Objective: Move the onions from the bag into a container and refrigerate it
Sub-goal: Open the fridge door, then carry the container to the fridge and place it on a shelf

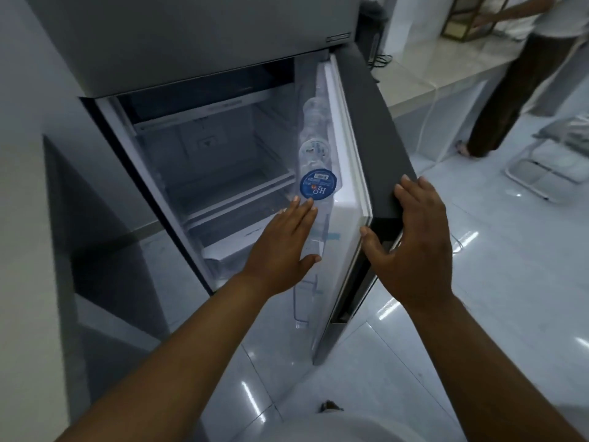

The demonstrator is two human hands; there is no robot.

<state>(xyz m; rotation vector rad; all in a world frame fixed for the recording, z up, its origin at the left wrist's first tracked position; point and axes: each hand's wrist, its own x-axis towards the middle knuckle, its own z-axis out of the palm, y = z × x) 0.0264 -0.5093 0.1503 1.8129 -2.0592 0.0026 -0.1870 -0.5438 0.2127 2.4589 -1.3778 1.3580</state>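
Observation:
The lower fridge door [379, 148] stands partly open in front of me. My right hand [411, 237] rests on the door's outer edge, fingers over the dark face and thumb at the white seal. Open and flat, my left hand [287, 247] reaches into the gap, fingertips close to the door-shelf bottles [315, 148], one topped by a blue lid [318, 187]. Inside, the fridge compartment [220, 154] shows bare shelves and a white drawer [229, 247] at the bottom. No onions, bag or container are in view.
A grey wall panel [95, 250] flanks the fridge on the left. A light counter [446, 74] runs behind the door, with another person [516, 74] standing at it. A white folding chair [554, 157] stands on the glossy tiled floor [478, 314] at right.

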